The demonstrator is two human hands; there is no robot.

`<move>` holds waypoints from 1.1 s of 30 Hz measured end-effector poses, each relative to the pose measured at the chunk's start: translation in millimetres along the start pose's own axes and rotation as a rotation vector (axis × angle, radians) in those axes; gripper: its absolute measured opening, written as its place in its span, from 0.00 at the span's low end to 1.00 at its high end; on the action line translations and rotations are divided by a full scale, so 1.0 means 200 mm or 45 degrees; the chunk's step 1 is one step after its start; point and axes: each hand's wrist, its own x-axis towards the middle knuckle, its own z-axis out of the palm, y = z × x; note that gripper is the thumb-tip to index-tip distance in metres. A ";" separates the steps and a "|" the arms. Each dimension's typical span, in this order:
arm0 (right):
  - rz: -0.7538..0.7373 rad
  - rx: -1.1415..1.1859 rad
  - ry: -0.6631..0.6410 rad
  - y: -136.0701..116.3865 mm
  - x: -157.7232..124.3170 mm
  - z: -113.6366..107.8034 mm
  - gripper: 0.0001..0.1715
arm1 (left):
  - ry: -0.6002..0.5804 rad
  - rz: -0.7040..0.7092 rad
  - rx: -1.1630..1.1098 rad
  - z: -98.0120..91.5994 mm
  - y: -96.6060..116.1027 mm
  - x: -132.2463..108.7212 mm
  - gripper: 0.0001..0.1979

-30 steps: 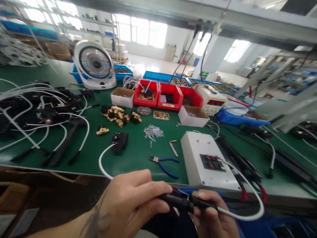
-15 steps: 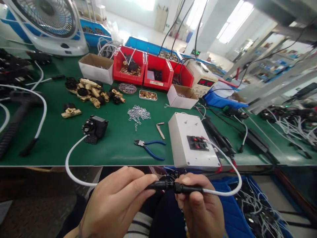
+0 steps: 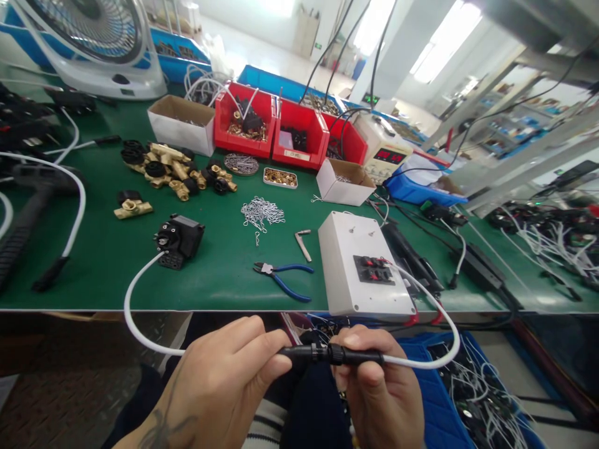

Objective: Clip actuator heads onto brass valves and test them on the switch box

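Observation:
Below the table's front edge, my left hand (image 3: pixel 224 380) is closed round the left half of a black cable connector (image 3: pixel 327 355). My right hand (image 3: pixel 379 390) pinches its right half; the two halves meet between my hands. From the left half a white cable (image 3: pixel 133 321) loops up to a black valve block (image 3: pixel 178 239) on the green table (image 3: pixel 219 274). From the right half another white cable (image 3: pixel 447 340) curves up to the red and black terminals of a white test box (image 3: pixel 360 265).
Blue-handled pliers (image 3: pixel 284 280), a small metal key (image 3: pixel 302 243) and a heap of wire clips (image 3: pixel 262 212) lie mid-table. Brass fittings (image 3: pixel 173 171), cardboard boxes, red bins (image 3: pixel 269 128), a fan (image 3: pixel 88 43) and a power supply (image 3: pixel 386 153) stand behind. Black hoses lie at left.
The view has tilted down and closer to the table. The two connector halves, a little apart a second ago, are now pushed together between my hands.

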 end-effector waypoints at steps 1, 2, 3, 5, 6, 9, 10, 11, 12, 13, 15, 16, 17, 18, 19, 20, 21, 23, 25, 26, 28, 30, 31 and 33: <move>0.003 -0.004 -0.007 0.00 0.00 0.00 0.12 | -0.004 0.000 0.007 0.00 0.00 0.00 0.11; 0.012 -0.011 -0.015 0.00 0.00 0.00 0.12 | -0.004 -0.003 0.013 0.00 0.00 0.00 0.12; 0.018 -0.014 -0.025 0.00 0.00 0.00 0.12 | 0.004 -0.001 0.021 -0.01 0.01 -0.01 0.12; 0.027 -0.018 -0.045 0.00 0.01 0.00 0.12 | 0.026 0.005 0.036 -0.01 0.01 -0.01 0.13; 0.026 -0.018 -0.054 0.00 0.01 0.00 0.12 | 0.034 0.005 0.041 -0.01 0.01 -0.01 0.13; 0.043 -0.025 -0.077 0.00 0.02 -0.01 0.12 | -0.003 0.013 0.069 -0.01 0.00 -0.02 0.13; 0.065 -0.032 -0.080 -0.01 0.02 -0.01 0.12 | -0.020 0.020 0.083 -0.01 0.00 -0.02 0.13; 0.088 -0.037 -0.081 -0.01 0.02 -0.02 0.12 | -0.023 0.032 0.100 -0.01 0.00 -0.02 0.12; 0.117 -0.040 -0.080 -0.01 0.02 -0.02 0.11 | -0.020 0.041 0.114 -0.01 0.00 -0.02 0.12; 0.145 -0.038 -0.079 -0.01 0.01 -0.02 0.11 | -0.013 0.051 0.121 -0.01 0.00 -0.01 0.12; 0.192 -0.021 -0.069 0.00 0.00 -0.01 0.10 | 0.006 0.065 0.128 -0.01 0.00 0.00 0.12; 0.202 -0.014 -0.066 0.00 0.00 -0.01 0.09 | 0.026 0.071 0.136 0.00 -0.01 0.00 0.12; 0.200 -0.015 -0.060 0.01 -0.01 0.00 0.09 | 0.047 0.075 0.148 0.00 -0.01 0.01 0.13; 0.185 -0.024 -0.056 0.02 -0.01 0.00 0.08 | 0.060 0.075 0.157 0.00 -0.01 0.01 0.14; 0.161 -0.036 -0.060 0.03 -0.01 0.01 0.08 | 0.075 0.071 0.162 0.01 -0.01 0.01 0.16; 0.145 -0.048 -0.068 0.03 -0.02 0.01 0.08 | 0.071 0.064 0.157 0.01 -0.01 0.01 0.17; 0.148 -0.058 -0.071 0.05 -0.02 0.00 0.09 | 0.039 0.056 0.137 0.02 -0.01 0.01 0.19; 0.219 -0.083 -0.063 0.08 -0.03 -0.02 0.13 | -0.074 0.056 0.050 0.03 -0.01 0.00 0.22; 0.345 -0.158 -0.125 0.12 -0.04 -0.06 0.20 | -0.153 0.043 -0.045 0.02 -0.03 0.01 0.23; 0.417 -0.229 -0.196 0.15 -0.04 -0.10 0.24 | -0.151 0.004 -0.068 0.01 -0.05 0.02 0.22; 0.545 -0.443 -0.460 0.20 -0.05 -0.17 0.27 | -0.018 -0.157 0.009 -0.06 -0.12 0.04 0.18; 0.584 -0.690 -0.805 0.20 -0.05 -0.24 0.24 | 0.240 -0.397 0.255 -0.15 -0.25 0.06 0.19; 0.549 -0.791 -0.953 0.19 -0.04 -0.27 0.19 | 0.383 -0.498 0.372 -0.19 -0.34 0.06 0.24; 0.393 -0.890 -1.091 0.10 -0.01 -0.29 0.11 | 0.461 -0.708 0.457 -0.24 -0.51 0.06 0.31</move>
